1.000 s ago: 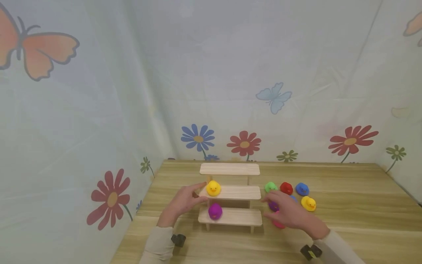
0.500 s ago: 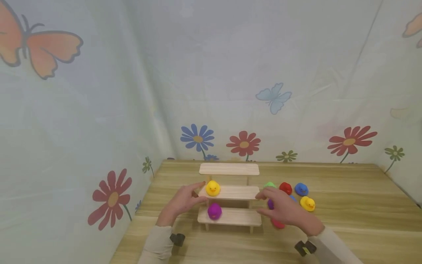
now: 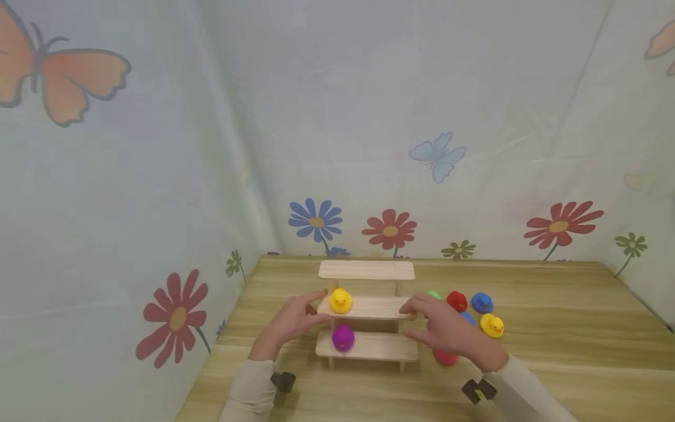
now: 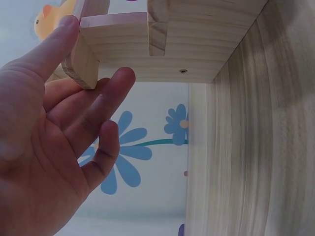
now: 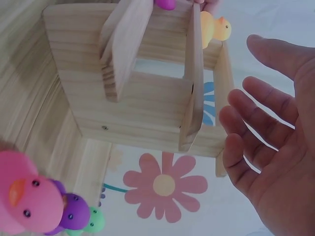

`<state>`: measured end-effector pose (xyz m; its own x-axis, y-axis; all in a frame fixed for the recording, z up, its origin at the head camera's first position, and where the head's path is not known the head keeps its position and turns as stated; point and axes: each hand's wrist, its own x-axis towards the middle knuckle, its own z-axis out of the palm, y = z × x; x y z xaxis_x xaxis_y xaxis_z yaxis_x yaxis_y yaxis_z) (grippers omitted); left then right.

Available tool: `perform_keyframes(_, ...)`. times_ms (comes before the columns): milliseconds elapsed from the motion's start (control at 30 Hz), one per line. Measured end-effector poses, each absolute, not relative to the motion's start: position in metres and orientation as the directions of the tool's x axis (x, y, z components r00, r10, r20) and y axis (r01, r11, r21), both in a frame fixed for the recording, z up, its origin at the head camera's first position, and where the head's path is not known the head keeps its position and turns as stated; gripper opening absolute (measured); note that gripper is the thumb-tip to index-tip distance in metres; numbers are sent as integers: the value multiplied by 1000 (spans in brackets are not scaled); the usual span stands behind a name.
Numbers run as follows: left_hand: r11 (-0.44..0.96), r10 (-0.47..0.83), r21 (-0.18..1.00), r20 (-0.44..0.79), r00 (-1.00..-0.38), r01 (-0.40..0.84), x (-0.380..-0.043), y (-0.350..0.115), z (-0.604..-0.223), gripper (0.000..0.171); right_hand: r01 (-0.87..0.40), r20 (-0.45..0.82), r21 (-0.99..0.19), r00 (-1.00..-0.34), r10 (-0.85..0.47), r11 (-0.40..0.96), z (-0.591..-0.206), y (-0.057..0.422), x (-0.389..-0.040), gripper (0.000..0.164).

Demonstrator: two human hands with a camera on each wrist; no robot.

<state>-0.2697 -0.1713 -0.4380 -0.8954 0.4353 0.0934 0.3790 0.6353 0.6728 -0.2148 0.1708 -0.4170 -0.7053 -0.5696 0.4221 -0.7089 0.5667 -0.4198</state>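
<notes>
A three-tier wooden display stand [image 3: 378, 346] stands upright on the table. A yellow rubber duck [image 3: 340, 301] sits at the left of its middle step, and a purple rubber duck [image 3: 343, 338] at the left of the bottom step. My left hand [image 3: 290, 322] grips the left end of the middle step, thumb at the front edge and fingers behind, as the left wrist view shows. Beside the right end of that step is my right hand [image 3: 448, 328], holding nothing. In the right wrist view its fingers [image 5: 261, 132] are relaxed and apart from the wood.
Right of the stand are more ducks: red [image 3: 457, 302], blue [image 3: 482, 303], yellow [image 3: 493, 326], pink [image 3: 446, 357], green [image 5: 93, 221] and purple [image 5: 74, 212]. My right hand partly covers this group in the head view. A flower-printed curtain [image 3: 390, 117] hangs behind the table [image 3: 569, 328].
My right hand has moved left, from over the ducks to the right end of the middle step. The left hand and the stand have stayed in place.
</notes>
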Motion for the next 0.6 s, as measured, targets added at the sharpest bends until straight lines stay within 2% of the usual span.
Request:
perform_keyframes(367,636,438,674,87,-895,377,-270,-171,-440,72,-643,336,-411,-766,-549,646,-403,149,-216,30)
perform_keyframes(600,652,429,662,79,-900,369,-271,-171,-439,68,-667,362,-392,-745,-560,633,-399,139,-218,30)
